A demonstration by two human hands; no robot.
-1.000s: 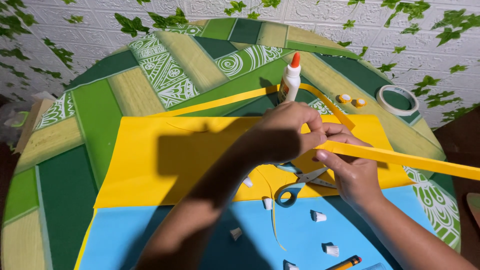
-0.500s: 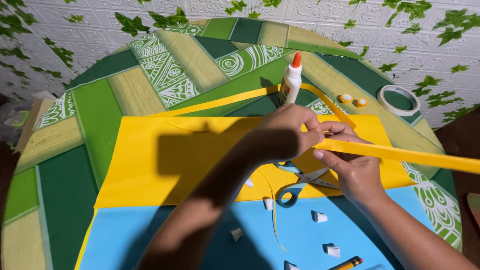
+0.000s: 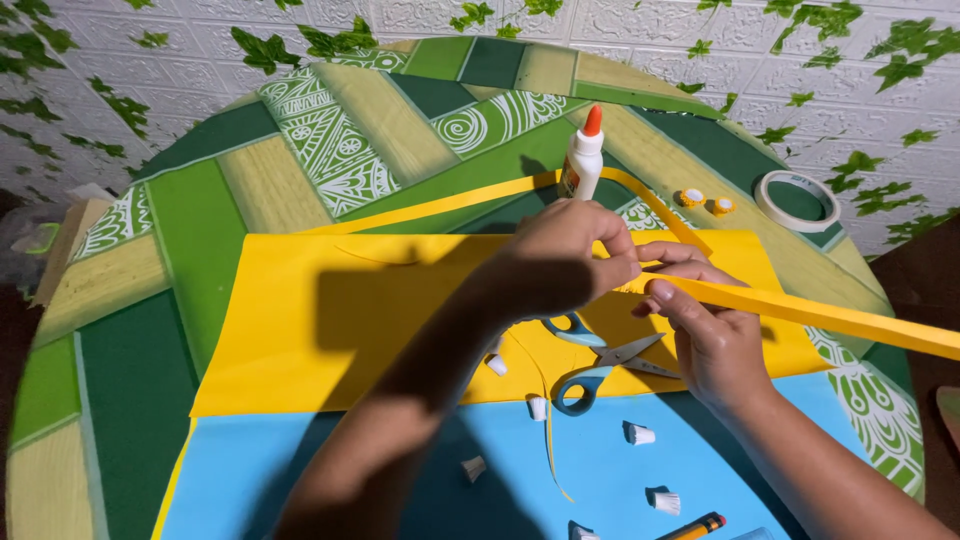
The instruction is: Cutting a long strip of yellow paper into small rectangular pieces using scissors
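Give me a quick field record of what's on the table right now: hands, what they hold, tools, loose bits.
left hand: pinching the yellow paper strip
right hand: gripping the same strip from below
sheets: yellow sheet overlapping blue sheet
scissors: lying on the yellow sheet, below the hands
glue bottle: upright, orange cap, beyond the hands
tape roll: flat, far right
small white paper rolls: scattered on the blue sheet
table: round, green patterned

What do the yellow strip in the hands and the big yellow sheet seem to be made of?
Yellow strip: probably craft foam or thick paper, matte; it bends in smooth curves without creasing. Yellow sheet: looks like the same material, flat, matte, cleanly cut edges. Foam or card cannot be told apart.
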